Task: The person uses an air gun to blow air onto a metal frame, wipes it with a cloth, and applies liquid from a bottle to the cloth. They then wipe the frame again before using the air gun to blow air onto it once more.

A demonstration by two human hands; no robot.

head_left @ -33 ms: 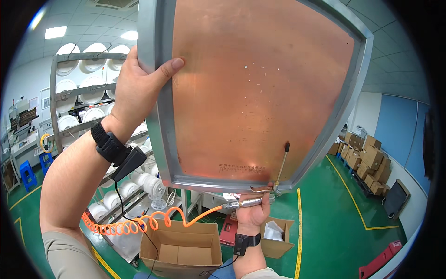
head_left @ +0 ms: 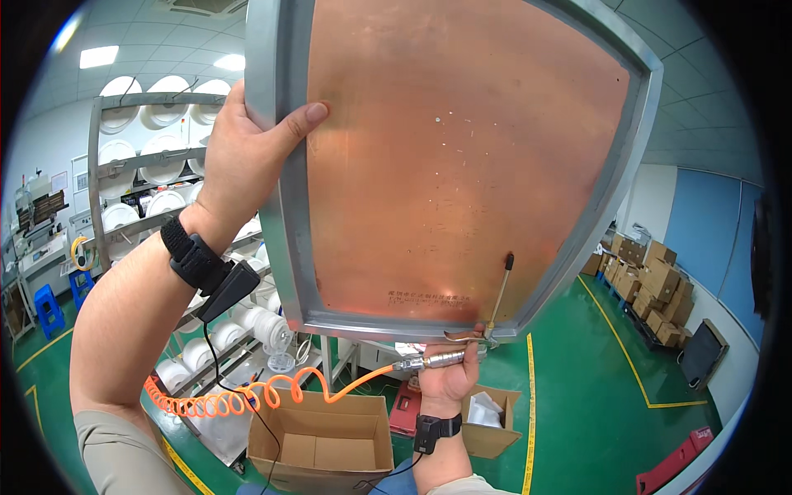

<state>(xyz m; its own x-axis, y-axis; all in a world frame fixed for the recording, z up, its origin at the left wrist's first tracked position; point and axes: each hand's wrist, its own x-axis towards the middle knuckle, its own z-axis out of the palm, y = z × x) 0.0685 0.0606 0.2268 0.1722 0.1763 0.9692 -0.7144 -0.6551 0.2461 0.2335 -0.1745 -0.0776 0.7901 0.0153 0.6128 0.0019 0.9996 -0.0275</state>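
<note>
A copper-coloured perforated stencil sheet in a grey metal frame stands tilted up before me. Its face carries small holes and a line of print near the lower edge. My left hand grips the frame's left side, with the thumb lying over the front onto the sheet. Below the bottom edge, my right hand is wrapped round a metal air blow gun. The gun's thin nozzle points upward, its dark tip in front of the sheet's lower right. An orange coiled air hose runs from the gun to the left.
Left stands a metal rack of white reels. Beneath the hands sit an open cardboard box, a smaller box and a red case. Stacked cartons line the right wall; blue stools stand far left.
</note>
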